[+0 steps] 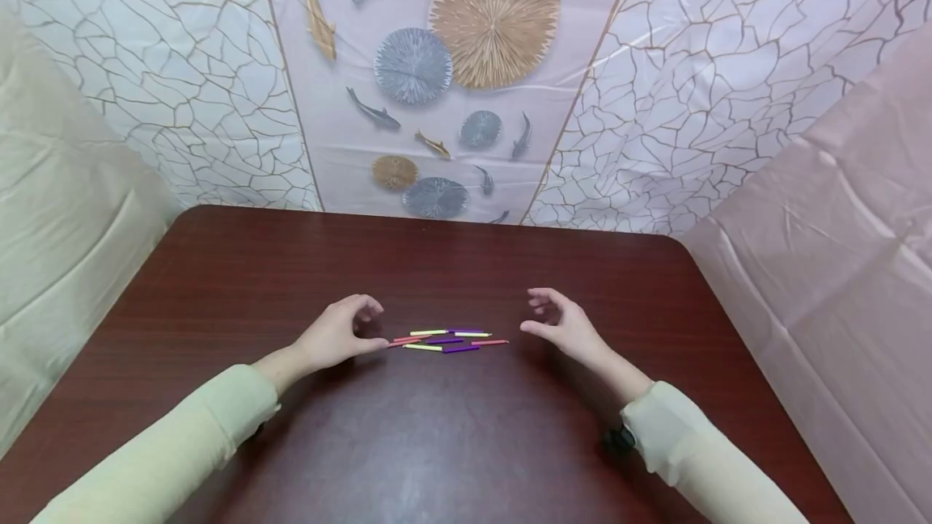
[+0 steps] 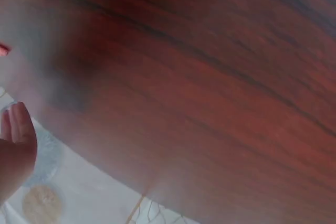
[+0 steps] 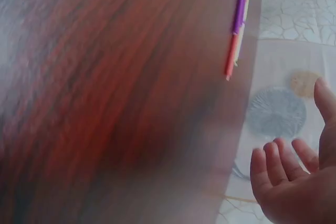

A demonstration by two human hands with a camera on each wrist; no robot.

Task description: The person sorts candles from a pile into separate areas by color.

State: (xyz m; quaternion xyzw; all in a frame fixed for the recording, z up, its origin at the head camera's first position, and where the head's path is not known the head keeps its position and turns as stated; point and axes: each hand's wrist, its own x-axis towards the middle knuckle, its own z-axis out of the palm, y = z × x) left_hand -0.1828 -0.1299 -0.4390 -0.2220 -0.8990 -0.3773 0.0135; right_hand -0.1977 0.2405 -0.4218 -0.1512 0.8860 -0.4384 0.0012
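Okay so, on the left there's the left hand, fingers loosely bent and nothing gripped, thumb tip right by the end of a red stick; can't tell if they actually touch. Next, a loose bunch of thin red, yellow and purple sticks lying on the dark wood table, between both hands. Then the right hand, relaxed and holding nothing, near the sticks but apart.

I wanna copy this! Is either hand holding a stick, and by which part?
Nothing looks held. The left hand has its thumb by a red stick's end, maybe touching, fingers apart from it; the right hand is empty.
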